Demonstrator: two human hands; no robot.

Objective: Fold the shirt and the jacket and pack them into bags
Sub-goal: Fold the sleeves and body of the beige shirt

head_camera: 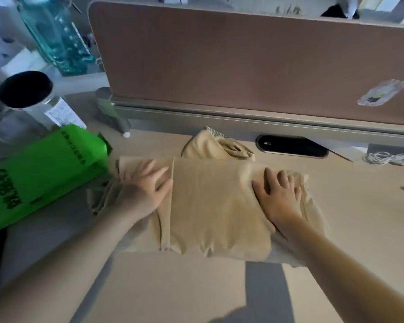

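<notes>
A tan garment (210, 206) lies folded into a rough rectangle on the desk (350, 220). Its collar part (210, 145) bunches up at the far edge. My left hand (145, 187) lies flat on the garment's left end, fingers spread. My right hand (280, 197) presses flat on the right end, fingers apart. Neither hand grips the cloth. A bright green bag (40, 169) with dark lettering lies on its side just left of the garment, its mouth toward the cloth.
A brown partition panel (243, 61) stands along the desk's far edge, with a dark cable slot (292, 146) below it. At the far left stand a clear bottle with a black cap (26, 94) and a teal bottle (56, 36). A white cord (390, 158) lies at the right.
</notes>
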